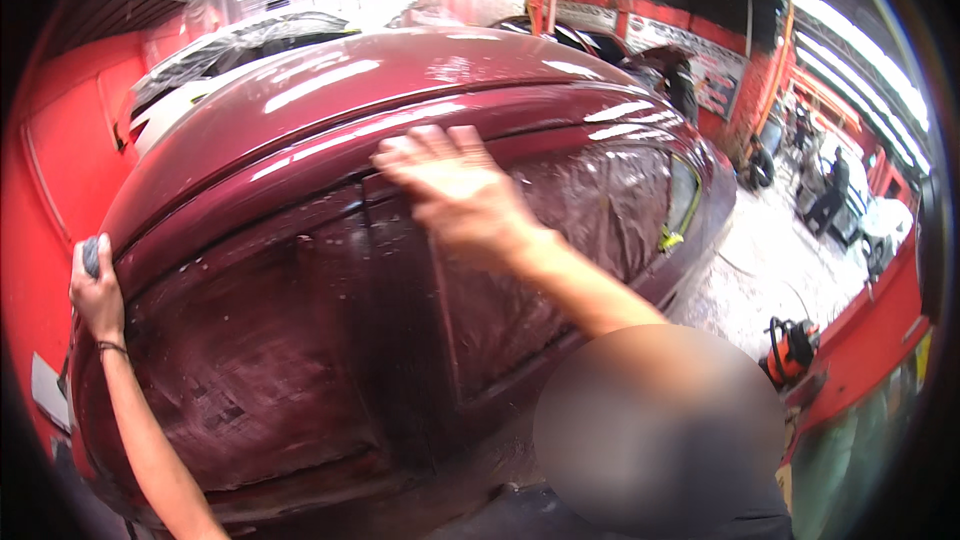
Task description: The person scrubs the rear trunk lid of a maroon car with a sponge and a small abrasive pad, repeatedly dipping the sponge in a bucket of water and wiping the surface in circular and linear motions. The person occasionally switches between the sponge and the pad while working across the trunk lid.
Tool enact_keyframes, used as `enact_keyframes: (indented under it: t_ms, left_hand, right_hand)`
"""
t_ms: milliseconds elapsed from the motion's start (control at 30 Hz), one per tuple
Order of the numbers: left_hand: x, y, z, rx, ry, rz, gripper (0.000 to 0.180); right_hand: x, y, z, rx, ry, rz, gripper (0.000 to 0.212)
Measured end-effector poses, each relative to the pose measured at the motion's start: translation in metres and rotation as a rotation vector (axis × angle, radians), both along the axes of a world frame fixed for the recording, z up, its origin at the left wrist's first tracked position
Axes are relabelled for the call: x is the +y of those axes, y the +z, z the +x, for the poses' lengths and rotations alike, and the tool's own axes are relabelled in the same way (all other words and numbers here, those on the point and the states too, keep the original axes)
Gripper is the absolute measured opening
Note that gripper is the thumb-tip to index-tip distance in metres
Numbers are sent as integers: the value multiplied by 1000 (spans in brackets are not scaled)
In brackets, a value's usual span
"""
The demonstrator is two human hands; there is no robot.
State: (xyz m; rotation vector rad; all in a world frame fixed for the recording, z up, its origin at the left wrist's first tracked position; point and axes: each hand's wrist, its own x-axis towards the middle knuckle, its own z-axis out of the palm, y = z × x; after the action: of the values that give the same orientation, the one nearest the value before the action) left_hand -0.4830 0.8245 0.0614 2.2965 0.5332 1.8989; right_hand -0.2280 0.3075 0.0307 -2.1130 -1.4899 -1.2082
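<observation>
A dark red car (400, 90) fills the view, its wet side windows (260, 370) streaked with suds. My left hand (95, 290) is at the far left edge of the car, fingers closed around a small grey sponge or cloth (90, 255) pressed against the body. My right hand (450, 190) lies flat with fingers spread on the top of the door frame, near the pillar between the two side windows. It looks motion-blurred, and nothing shows in it. My right forearm runs down to a blurred patch at the lower right.
A red wall (50, 160) stands close on the left. Wet floor (770, 260) lies to the right, with an orange and black machine (790, 350) on it. People (830, 195) and other vehicles are at the far right. Plastic-covered cars (260, 0) stand behind.
</observation>
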Motion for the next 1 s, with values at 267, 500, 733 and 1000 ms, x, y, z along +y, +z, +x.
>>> enact_keyframes:
  t_ms: [267, 500, 733, 1000]
  left_hand:
    - [37, 2, -15, 141, 103, -171, 45]
    - [61, -2, 4, 188, 92, -107, 47]
    - [65, 2, -38, 210, 108, -149, 47]
    - [-10, 6, -5, 96, 180, -50, 38]
  right_hand:
    - [-140, -15, 73, 338, -366, 246, 53]
    - [-9, -20, 34, -5, -169, 324, 54]
    - [-86, -3, 82, 108, -128, 276, 43]
    - [-17, 6, 32, 29, -209, 317, 45]
